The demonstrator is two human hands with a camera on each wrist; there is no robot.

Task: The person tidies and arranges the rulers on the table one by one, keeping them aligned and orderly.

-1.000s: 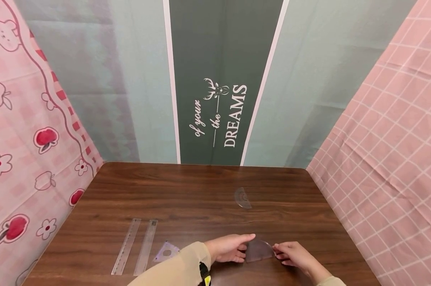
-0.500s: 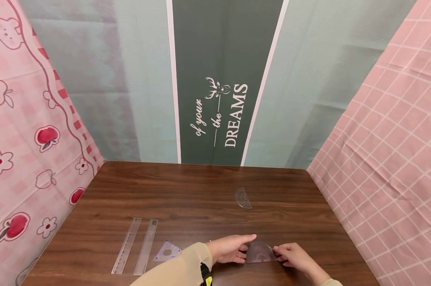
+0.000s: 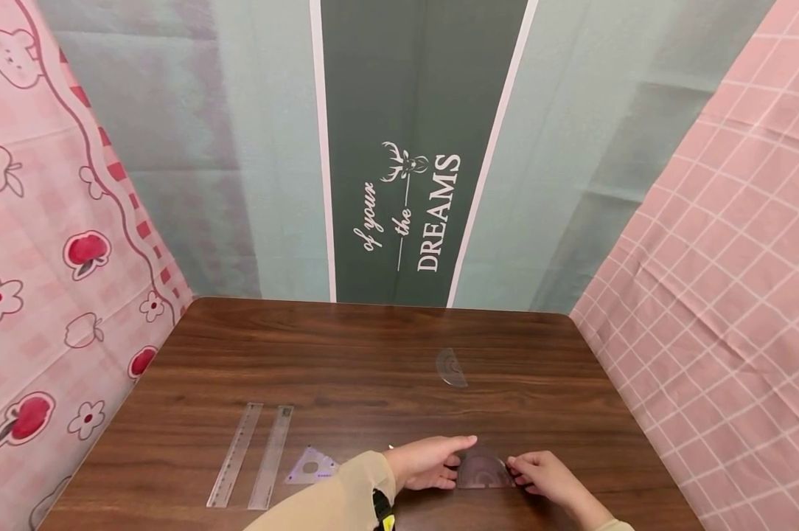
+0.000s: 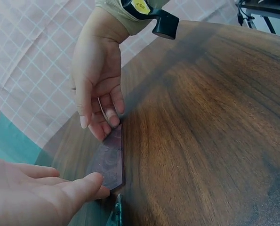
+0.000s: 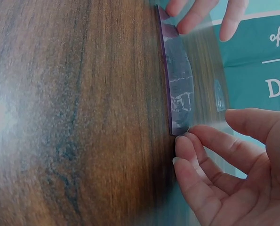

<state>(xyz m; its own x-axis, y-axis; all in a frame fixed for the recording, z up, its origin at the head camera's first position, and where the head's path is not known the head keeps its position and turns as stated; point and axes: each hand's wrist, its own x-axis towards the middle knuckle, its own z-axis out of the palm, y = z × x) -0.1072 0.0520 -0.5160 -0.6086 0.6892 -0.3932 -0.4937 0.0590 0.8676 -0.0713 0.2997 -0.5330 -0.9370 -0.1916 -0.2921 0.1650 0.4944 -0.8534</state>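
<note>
A clear, purple-tinted protractor (image 3: 484, 473) is between my two hands, straight edge toward me, close over the wooden table (image 3: 346, 339). My left hand (image 3: 429, 463) touches its left corner with the fingers, thumb stretched out apart. At the right corner, my right hand (image 3: 545, 478) holds it with bent fingertips. From the right wrist view, the protractor (image 5: 180, 80) runs between the fingertips of both hands. Further back lies a smaller clear protractor (image 3: 451, 369).
Two clear rulers (image 3: 236, 453) (image 3: 271, 457) lie side by side at the left. Beside them is a clear set square (image 3: 311, 466) with purple marks, partly behind the left sleeve (image 3: 329, 490). Patterned cloths hang around the table's back and sides.
The protractor between the hands has turned slightly, so its straight edge now runs level and its markings show. The right hand has shifted a little; the left hand stays nearly in place.
</note>
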